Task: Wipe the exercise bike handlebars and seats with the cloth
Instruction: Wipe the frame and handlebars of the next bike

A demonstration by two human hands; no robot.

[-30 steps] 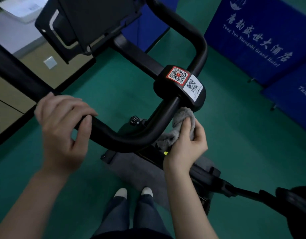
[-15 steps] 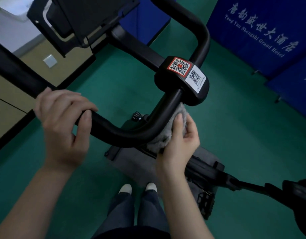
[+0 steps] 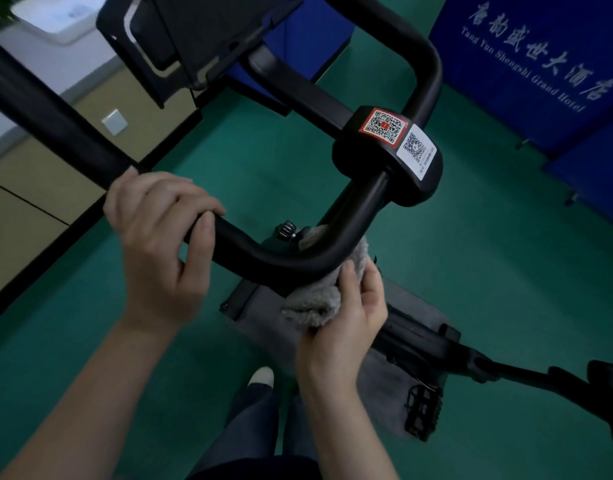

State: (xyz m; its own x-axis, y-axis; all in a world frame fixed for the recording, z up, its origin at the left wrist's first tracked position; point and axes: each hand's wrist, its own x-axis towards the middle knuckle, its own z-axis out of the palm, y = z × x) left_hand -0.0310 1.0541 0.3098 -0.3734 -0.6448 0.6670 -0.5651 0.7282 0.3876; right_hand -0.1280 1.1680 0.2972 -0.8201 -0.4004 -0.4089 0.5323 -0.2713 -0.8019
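The black looped handlebar [image 3: 284, 261] of the exercise bike crosses the middle of the view, joined at a black clamp [image 3: 388, 157] with two QR stickers. My left hand [image 3: 159, 244] grips the handlebar's left stretch from above. My right hand [image 3: 346, 317] holds a grey fluffy cloth [image 3: 315, 299] pressed against the underside of the bar's lower bend, the thumb up beside the bar. Part of the cloth is hidden behind the bar. The seat [image 3: 609, 382] shows only as a dark edge at the far right.
A black console holder [image 3: 201, 36] stands above the bar. The bike frame, a pedal [image 3: 422, 410] and a grey mat [image 3: 384, 375] lie below on green floor. Blue banners [image 3: 526, 64] stand at the right. My shoe [image 3: 262, 375] shows at the bottom.
My right hand has slid the cloth down along the bar from just under the clamp to the lower bend. My left hand keeps its grip on the bar.
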